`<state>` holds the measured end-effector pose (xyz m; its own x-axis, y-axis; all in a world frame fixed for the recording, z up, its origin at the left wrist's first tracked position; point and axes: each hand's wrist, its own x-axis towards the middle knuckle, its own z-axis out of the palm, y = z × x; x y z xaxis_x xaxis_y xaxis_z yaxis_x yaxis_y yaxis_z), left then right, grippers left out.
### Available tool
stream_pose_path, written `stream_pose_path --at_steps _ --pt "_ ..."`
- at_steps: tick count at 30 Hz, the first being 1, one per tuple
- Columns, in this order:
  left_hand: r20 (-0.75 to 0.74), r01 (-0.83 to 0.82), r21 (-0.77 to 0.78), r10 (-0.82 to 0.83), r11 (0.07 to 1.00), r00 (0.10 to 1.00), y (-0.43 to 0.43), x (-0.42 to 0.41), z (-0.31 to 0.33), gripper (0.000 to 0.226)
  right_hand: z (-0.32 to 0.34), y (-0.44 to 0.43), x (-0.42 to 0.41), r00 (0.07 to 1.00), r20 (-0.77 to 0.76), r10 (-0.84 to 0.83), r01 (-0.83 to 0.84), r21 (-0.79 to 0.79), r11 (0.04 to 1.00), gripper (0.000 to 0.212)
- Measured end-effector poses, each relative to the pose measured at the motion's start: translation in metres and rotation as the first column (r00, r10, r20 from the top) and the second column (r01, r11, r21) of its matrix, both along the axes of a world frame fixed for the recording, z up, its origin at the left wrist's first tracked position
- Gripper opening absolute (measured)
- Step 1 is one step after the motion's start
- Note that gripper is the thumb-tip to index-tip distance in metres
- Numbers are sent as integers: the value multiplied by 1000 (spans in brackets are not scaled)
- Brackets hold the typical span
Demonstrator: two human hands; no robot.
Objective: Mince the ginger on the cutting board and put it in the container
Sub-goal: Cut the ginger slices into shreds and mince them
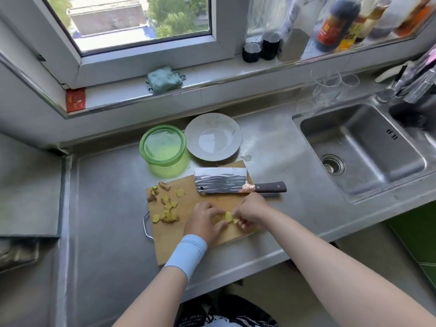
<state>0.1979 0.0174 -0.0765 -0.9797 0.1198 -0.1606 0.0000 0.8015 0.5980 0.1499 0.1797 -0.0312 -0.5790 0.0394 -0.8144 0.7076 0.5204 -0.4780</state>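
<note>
A wooden cutting board (188,241) lies on the steel counter. Several yellow ginger slices (167,212) are scattered over its left part, with peel scraps at the far left corner. My left hand (204,224) and my right hand (251,212) meet over the board's near right part, fingers pinched together on a small stack of ginger slices (228,217). A cleaver (221,184) with a dark handle lies flat along the board's far edge, untouched. Behind the board stands a green see-through container (162,147), open at the top.
A grey plate (213,136) sits right of the container. A steel sink (363,147) fills the right side, with clear glasses (330,88) behind it. Bottles (330,27) and a folded cloth (164,80) rest on the windowsill.
</note>
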Motion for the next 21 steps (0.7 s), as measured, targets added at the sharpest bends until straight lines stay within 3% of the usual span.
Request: stream_pose_path --at_steps 8,12,17,21 --pt "-136 -19 7 20 1000 990 2 8 -9 29 -9 -9 6 944 -197 266 -204 286 936 16" --pt "-188 19 2 -19 1000 982 1 8 -14 15 -8 1 15 939 -272 210 -155 209 966 8" --pt "-176 18 2 -17 1000 984 2 7 -11 14 -11 12 19 880 -456 134 -94 111 989 22" --pt "-154 -13 -10 11 1000 988 4 8 -11 16 -14 3 21 855 -511 86 -99 2 995 30"
